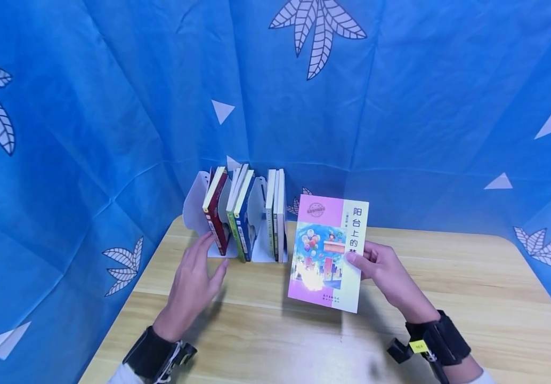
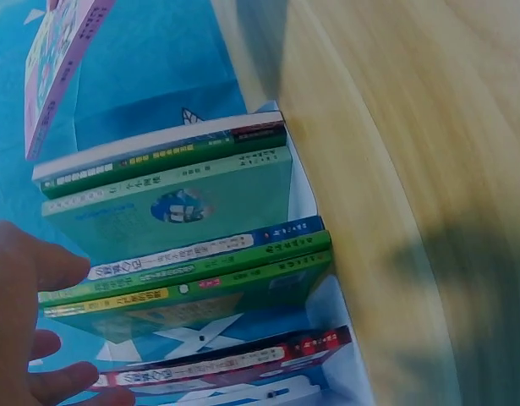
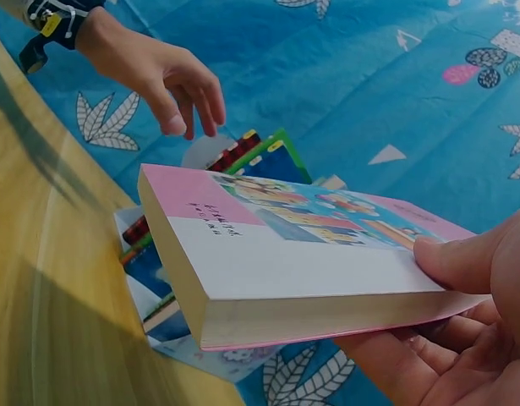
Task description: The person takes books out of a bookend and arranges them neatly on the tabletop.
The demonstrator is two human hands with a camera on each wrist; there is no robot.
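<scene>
Above the wooden table (image 1: 448, 277), just right of the standing books (image 1: 244, 216), the right hand (image 1: 383, 269) pinches a pink book (image 1: 328, 253) by its edge, while the left hand (image 1: 194, 282), fingers relaxed and holding nothing, reaches near the leftmost book (image 1: 215, 213).

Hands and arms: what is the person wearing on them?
Both hands are bare, no gloves. The left hand has a wide black wrist band with a small metal fitting. The right hand has a black band too, with a little yellow tag on it. White sleeves peek out below.
</scene>
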